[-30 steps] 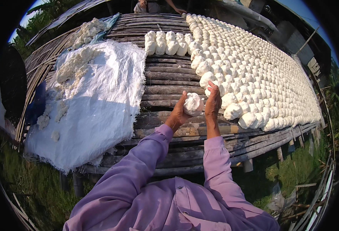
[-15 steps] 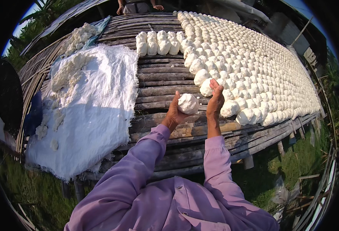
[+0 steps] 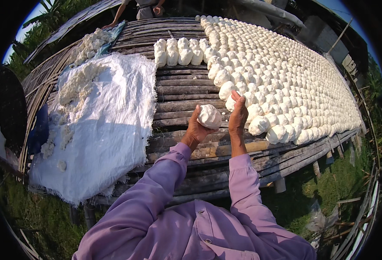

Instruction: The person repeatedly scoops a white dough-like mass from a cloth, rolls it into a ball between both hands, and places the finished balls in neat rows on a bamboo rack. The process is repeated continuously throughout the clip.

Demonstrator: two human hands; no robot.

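A rounded white ball of doughy-looking mass (image 3: 209,116) rests in my left hand (image 3: 193,133), the thumb up along its side and the fingers beneath. Just to its right, my right hand (image 3: 237,119) is held upright with its fingers stretched out, a small gap away from the ball. Behind the right hand begin dense rows of similar white balls (image 3: 282,82), covering the right side of the bamboo slat platform (image 3: 182,93). A short double row of balls (image 3: 185,56) runs leftward from them at the far side.
On the left lies a white woven sheet (image 3: 108,130) bearing crumbly white mass (image 3: 76,89). Another white heap (image 3: 91,42) sits on blue-green cloth beyond it. Across the platform stands another person, one hand (image 3: 111,26) near that heap. Grass (image 3: 325,177) lies below the platform's near edge.
My right hand has shifted slightly left and down, nearer the ball. The ball has turned a little in my left hand. The other person's arm has reached toward the far heap.
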